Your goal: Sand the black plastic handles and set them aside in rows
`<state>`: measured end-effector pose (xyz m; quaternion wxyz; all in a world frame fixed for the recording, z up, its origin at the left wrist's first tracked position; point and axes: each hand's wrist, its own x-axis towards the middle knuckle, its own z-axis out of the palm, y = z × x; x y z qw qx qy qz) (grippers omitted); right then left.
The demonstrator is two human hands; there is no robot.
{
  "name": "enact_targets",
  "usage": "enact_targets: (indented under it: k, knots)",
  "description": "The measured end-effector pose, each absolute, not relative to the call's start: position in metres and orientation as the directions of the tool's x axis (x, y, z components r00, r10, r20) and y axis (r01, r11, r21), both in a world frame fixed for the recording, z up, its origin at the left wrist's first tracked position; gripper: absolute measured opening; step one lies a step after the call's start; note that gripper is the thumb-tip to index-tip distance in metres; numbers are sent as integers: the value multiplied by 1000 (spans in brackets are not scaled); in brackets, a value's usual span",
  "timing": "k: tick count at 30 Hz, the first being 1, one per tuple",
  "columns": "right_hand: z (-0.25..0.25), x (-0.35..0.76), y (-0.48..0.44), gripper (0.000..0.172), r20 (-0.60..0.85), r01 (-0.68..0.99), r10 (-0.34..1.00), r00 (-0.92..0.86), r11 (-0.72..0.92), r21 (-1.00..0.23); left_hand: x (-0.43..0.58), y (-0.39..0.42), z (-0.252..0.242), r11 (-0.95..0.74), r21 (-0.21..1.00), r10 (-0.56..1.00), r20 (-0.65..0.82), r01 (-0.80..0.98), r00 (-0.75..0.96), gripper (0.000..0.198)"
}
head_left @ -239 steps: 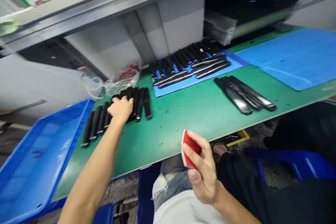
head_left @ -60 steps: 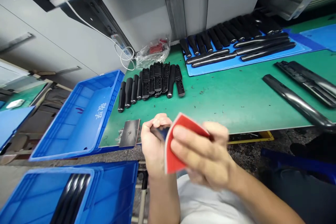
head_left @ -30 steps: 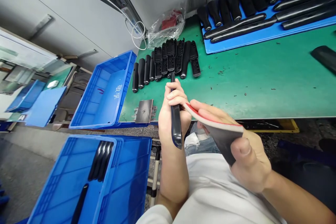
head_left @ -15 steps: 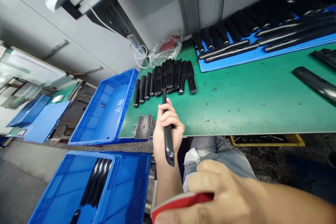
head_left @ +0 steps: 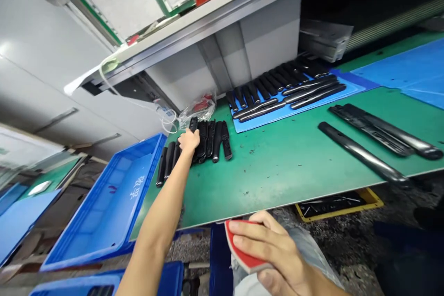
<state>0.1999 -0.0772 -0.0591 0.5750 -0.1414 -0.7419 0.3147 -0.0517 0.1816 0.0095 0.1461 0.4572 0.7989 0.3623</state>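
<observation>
Left hand [head_left: 189, 141] back over black handles [head_left: 218, 139], hiding several.

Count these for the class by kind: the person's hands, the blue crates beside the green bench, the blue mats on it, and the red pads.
Hands: 2 (left hand, right hand)
Blue crates: 2 (left crate, lower crate)
Blue mats: 2 (smaller mat, larger mat)
Red pads: 1 (red pad)
Total: 7
</observation>
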Motion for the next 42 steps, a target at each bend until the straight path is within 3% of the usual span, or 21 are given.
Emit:
enact_targets:
  k: [3,5,9,13,17,19,22,25,27,30,32,34,35,37,40,42]
  knots:
    - [-62,210,-85,45,752,-144,618,-231,742,-654,-37,180,9,321,631,840,155,706,-520,41]
    - [-64,222,-91,45,740,-131,655,-150,729,-672,-18,181,11,217,606,881,217,766,-421,38]
    - [-63,247,-106,44,660,-59,751,31,660,-749,74,183,0,-203,554,953,300,808,34,37]
    - [-60,265,-123,47,669,49,736,104,668,-743,214,149,-32,-618,482,767,196,621,610,50]
    - [-61,279,-142,47,668,182,719,192,643,-744,300,101,-52,-708,449,623,33,545,782,42]
    - [-63,284,-149,45,636,226,732,243,595,-771,306,89,-53,-674,440,634,-68,593,771,40]
    - [-64,286,-150,44,608,228,745,277,563,-794,284,87,-50,-575,434,709,-160,694,687,57]
    - [-61,282,-145,43,590,178,765,258,562,-808,251,93,-45,-445,471,805,-162,762,570,44]
    - [-60,279,-141,43,581,141,777,243,564,-813,229,96,-39,-361,553,840,-156,751,519,38]
    - [-64,278,-138,43,541,76,798,267,542,-837,192,90,-24,-250,732,857,-137,634,496,50]
    - [-71,278,-135,47,458,-9,826,328,487,-873,162,73,-11,-134,876,888,-102,464,448,51]
    - [-79,276,-130,51,357,-102,860,365,418,-903,130,47,-1,62,991,927,-101,117,362,42]
    - [-82,274,-127,53,318,-138,877,361,387,-912,115,31,2,169,981,931,-129,-92,342,43]
    - [-86,268,-119,54,265,-188,912,311,333,-924,91,1,3,348,836,908,-188,-424,374,52]
    - [-86,254,-108,53,221,-249,948,231,277,-928,69,-30,-6,421,634,901,-209,-649,381,34]
    - [-84,243,-101,52,210,-273,956,203,262,-926,60,-37,-12,405,530,914,-225,-745,336,32]
